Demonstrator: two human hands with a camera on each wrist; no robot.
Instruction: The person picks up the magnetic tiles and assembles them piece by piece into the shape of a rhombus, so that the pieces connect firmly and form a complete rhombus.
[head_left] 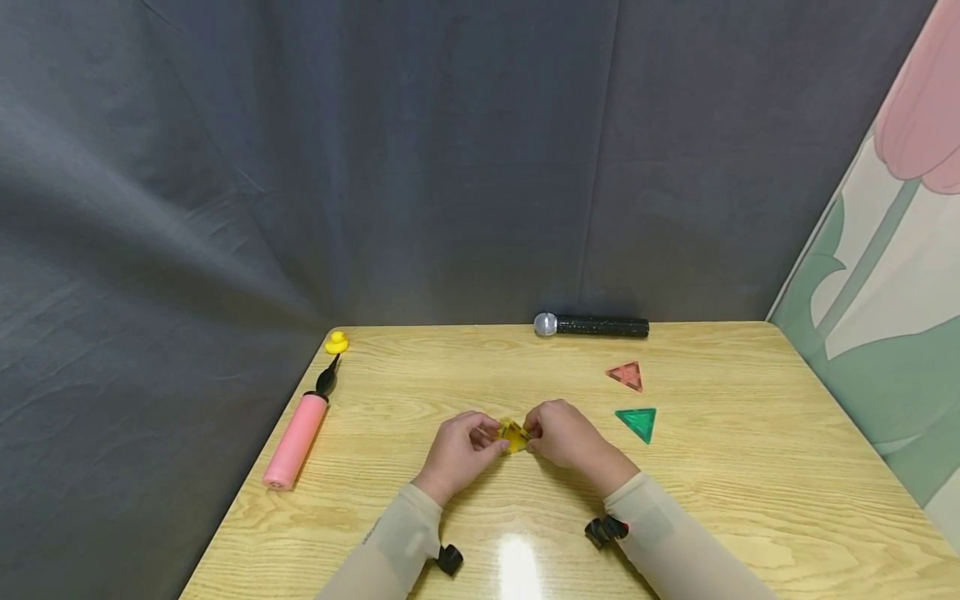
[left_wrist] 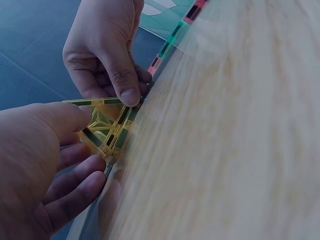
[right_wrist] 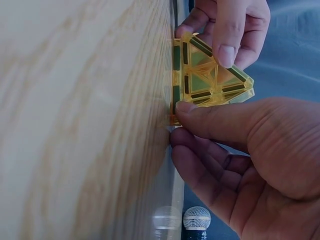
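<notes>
Several yellow see-through triangular magnetic tiles [head_left: 514, 437] stand joined, leaning against each other, on the wooden table between both hands. My left hand [head_left: 459, 454] pinches the left side, its thumb on the outer face of a tile [left_wrist: 100, 125] and its other fingers curled below. On the other side my right hand [head_left: 564, 435] holds the low corner between thumb and fingers; in the right wrist view its thumb [right_wrist: 215, 117] presses near the table surface. To the right lie a green triangular tile [head_left: 638, 422] and a red one [head_left: 627, 376], both flat and untouched.
A black microphone [head_left: 600, 326] with a silver head lies along the table's back edge. At the left edge are a pink hand pump [head_left: 297, 440] with a black nozzle and a small yellow rubber duck [head_left: 337, 342]. Dark curtain [head_left: 450, 167] hangs behind the table.
</notes>
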